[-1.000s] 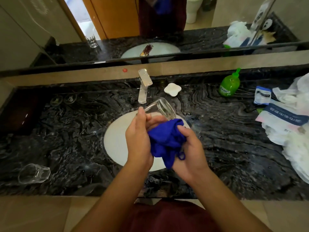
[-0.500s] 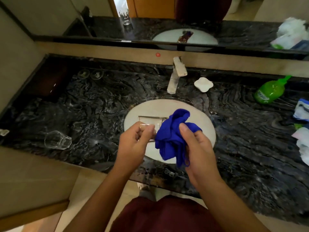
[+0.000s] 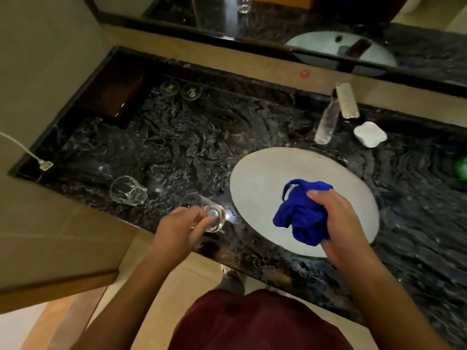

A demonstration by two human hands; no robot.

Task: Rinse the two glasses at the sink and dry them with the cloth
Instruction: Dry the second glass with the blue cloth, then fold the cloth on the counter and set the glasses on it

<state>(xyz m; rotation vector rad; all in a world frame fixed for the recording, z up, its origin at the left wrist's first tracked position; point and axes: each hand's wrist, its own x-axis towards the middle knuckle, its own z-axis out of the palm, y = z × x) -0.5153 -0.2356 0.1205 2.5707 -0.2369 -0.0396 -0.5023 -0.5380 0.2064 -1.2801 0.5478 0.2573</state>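
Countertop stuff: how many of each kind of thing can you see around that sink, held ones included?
Clear glasses: 2, one in the left hand as held glass, one lying glass on the counter
Blue cloth: 1, in the right hand
Faucet: 1
White soap dish: 1
Green bottle: 1, mostly cut off
Total: 6

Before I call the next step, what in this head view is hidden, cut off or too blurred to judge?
- Held glass: the left hand covers its near side; motion blur hides whether it touches the counter or is dry.
- Blue cloth: bunched in the right hand, its far folds hidden.
- Green bottle: cut off by the right edge.
- Sink: the cloth covers its middle; no drain shows.
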